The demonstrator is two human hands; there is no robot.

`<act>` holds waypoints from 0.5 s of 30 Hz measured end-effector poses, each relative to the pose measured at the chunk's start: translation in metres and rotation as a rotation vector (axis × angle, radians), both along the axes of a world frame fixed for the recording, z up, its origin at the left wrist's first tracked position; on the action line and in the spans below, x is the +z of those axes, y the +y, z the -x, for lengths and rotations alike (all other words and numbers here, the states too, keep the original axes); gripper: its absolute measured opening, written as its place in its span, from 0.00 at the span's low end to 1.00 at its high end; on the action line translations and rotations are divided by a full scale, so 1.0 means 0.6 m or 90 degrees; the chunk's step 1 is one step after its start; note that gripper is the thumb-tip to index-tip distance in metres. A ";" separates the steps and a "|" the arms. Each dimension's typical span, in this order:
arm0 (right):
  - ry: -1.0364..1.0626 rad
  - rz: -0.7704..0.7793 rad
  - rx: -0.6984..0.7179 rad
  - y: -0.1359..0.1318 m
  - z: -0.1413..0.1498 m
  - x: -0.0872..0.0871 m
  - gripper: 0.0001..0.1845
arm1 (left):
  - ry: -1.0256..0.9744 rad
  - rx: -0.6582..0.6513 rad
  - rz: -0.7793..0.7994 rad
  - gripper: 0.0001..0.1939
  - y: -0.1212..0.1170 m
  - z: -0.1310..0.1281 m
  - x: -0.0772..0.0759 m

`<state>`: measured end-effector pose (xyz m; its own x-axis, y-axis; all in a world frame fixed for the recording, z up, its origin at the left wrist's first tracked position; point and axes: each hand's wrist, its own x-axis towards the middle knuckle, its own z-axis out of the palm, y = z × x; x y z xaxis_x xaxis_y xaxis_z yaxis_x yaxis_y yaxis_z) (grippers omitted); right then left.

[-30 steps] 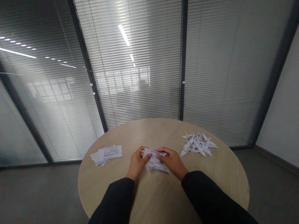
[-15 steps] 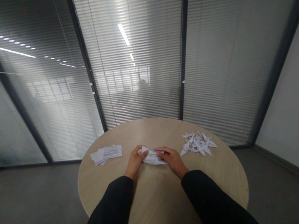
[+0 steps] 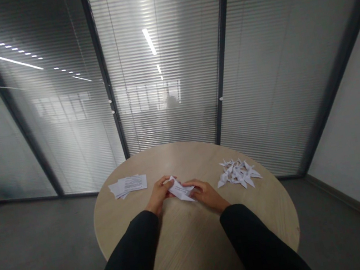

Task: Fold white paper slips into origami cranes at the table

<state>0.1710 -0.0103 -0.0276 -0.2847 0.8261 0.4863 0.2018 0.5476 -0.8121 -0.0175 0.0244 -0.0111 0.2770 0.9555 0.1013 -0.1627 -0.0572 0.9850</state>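
A piece of folded white paper (image 3: 181, 191) with printed text is held between my two hands, close above the middle of the table. My left hand (image 3: 159, 193) grips its left end, thumb on top and the other fingers partly hidden behind. At the right end, my right hand (image 3: 206, 193) pinches the paper with its thumb and fingers. The paper is tilted, its lower right corner drawn to a point. Which creases are being pressed I cannot tell.
The round wooden table (image 3: 198, 247) carries a small stack of printed paper sheets (image 3: 133, 184) at the left. On the right lies a heap of folded paper cranes (image 3: 239, 173). Behind the table stands a glass partition with blinds (image 3: 171, 122).
The folded paper has turned and tilted between my hands, and its outline is now more pointed. My right hand's fingers have shifted along its edge. The stack and heap stay put.
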 end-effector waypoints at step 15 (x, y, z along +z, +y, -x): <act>-0.094 -0.048 -0.116 -0.003 0.010 -0.006 0.15 | 0.183 -0.036 -0.161 0.24 0.022 -0.006 -0.023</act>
